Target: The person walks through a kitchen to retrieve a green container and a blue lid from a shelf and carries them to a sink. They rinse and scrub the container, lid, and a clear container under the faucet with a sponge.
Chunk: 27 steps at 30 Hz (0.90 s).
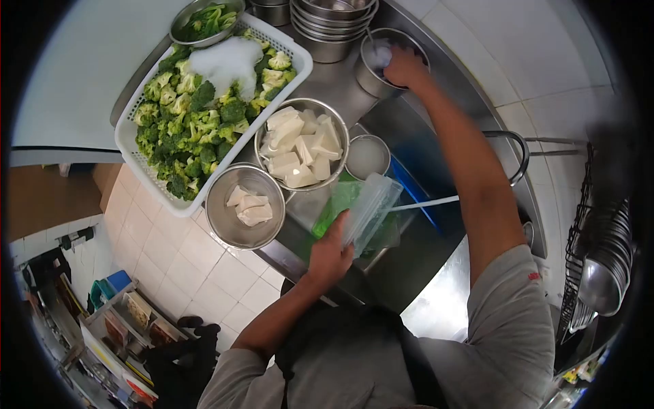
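Note:
My left hand point(330, 255) grips a translucent rectangular plastic container point(373, 210), tilted over the sink. Under and beside the container lie a green see-through item point(335, 204) and a small round vessel of cloudy white liquid point(368, 157). My right hand point(407, 68) reaches into a metal pot point(373, 83) at the back. Its fingers are curled at a whitish, foamy-looking mass point(377, 53); what exactly they hold is hidden. Closer to my left hand stand a metal bowl of white block-like pieces point(344, 129) and a smaller bowl point(216, 221) with a few pale pieces.
A white perforated basket point(304, 60) of broccoli, topped with a whitish mound, stands at the left. A bowl of greens point(204, 24) rests on its far corner. Stacked metal bowls point(334, 34) are at the back. A curved metal handle or pipe point(523, 153) juts out at the right.

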Each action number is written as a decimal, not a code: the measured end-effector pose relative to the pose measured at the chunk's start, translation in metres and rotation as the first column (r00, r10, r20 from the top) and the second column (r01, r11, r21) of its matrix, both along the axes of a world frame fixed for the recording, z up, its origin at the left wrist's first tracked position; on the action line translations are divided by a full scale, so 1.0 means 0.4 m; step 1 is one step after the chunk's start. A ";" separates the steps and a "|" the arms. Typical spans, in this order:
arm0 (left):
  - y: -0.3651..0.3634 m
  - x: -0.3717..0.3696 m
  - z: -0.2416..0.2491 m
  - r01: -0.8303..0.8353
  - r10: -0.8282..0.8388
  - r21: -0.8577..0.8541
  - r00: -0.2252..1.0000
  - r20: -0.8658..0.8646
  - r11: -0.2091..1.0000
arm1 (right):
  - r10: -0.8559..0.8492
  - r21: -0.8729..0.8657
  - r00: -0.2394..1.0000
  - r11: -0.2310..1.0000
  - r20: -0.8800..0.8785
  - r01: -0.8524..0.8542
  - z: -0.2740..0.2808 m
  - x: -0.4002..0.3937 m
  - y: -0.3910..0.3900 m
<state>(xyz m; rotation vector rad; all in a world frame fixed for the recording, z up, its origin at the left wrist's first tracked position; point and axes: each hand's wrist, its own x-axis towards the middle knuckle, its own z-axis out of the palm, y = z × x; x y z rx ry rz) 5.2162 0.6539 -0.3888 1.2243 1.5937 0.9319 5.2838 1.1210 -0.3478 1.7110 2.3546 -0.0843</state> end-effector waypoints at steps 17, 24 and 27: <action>0.132 0.138 -0.092 -0.135 0.142 0.085 0.987 -0.081 0.987 | -0.062 -0.222 0.589 0.954 -0.806 -0.202 -0.036 0.361 -1.226; 0.104 0.125 0.053 -0.183 0.271 -0.296 0.917 0.291 0.938 | -0.183 -0.291 0.789 0.957 -0.586 0.007 -0.250 0.588 -1.327; 0.089 0.159 0.054 -0.159 0.245 -0.326 0.939 0.242 0.932 | -0.110 -0.196 0.651 0.979 -0.751 -0.061 -0.128 0.495 -1.347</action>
